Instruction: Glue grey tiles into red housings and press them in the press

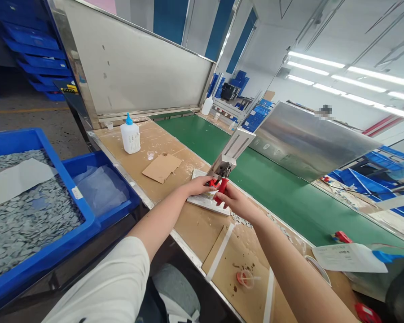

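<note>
Red handle (222, 185) between fingers (227, 197) of right hand (239, 205), left hand (198, 185) just beside

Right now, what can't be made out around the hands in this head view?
All head view.
- Red-handled piece: its lower end hidden by the right hand; the left hand covers the other red part.
- White slab: middle covered by both hands.
- Grey pieces in the blue bin: too small to tell shape.
- Printed sheet: text too small.
- Red item: cut by bottom edge.
</note>
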The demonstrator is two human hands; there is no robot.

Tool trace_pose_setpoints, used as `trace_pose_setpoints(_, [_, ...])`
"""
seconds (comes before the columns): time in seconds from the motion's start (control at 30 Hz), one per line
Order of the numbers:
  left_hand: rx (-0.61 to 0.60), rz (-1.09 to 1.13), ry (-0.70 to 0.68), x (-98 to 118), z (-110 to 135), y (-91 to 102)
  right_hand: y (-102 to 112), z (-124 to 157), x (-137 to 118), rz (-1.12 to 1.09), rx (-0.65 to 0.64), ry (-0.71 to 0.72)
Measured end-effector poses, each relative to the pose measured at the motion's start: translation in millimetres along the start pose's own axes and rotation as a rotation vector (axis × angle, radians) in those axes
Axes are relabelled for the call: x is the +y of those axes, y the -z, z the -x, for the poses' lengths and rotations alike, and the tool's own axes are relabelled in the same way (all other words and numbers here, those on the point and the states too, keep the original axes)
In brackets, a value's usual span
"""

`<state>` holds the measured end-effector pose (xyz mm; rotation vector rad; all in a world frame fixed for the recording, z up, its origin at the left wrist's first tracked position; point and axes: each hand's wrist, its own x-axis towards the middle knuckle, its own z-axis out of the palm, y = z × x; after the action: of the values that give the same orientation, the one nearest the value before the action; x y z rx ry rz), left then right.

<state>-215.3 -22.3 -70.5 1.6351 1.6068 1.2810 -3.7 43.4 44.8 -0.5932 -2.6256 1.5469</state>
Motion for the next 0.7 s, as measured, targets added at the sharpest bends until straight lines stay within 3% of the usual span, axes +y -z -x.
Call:
trace_pose_setpoints(0.1, [-0.007, -0.003, -0.006, 3.0, 0.8, 1.3, -2.1, -6.5, 7.5, 0.071, 0.041, 0.012])
trace_pose_setpoints(0.3, [-0.035, -0.058, 0.029, 10.7, 4.0, 3.2, -3.4, -19.9, 18.1, 0.426, 0.247, 0.052])
trace_pose_setpoints(0.43, [-0.068, -0.077, 0.028, 10.8, 4.0, -0.7, -2.4, -18.7, 16.8, 0.524, 0.296, -0.004])
trace_pose_setpoints(0.5, [-0.030, -0.114, -0.020, 7.3, 1.3, -2.4, -1.4, -21.4, 17.9, 0.530, 0.357, -0.059])
trace_pose_setpoints(0.63, [-0.002, -0.191, 0.059, 9.5, 0.9, -1.6, 1.0, -24.8, 10.4, 0.436, 0.335, -0.079])
trace_pose_setpoints(0.7, [-0.002, -0.201, 0.047, 13.1, 3.5, 0.4, 1.0, -23.1, -0.8, 0.504, 0.298, -0.110])
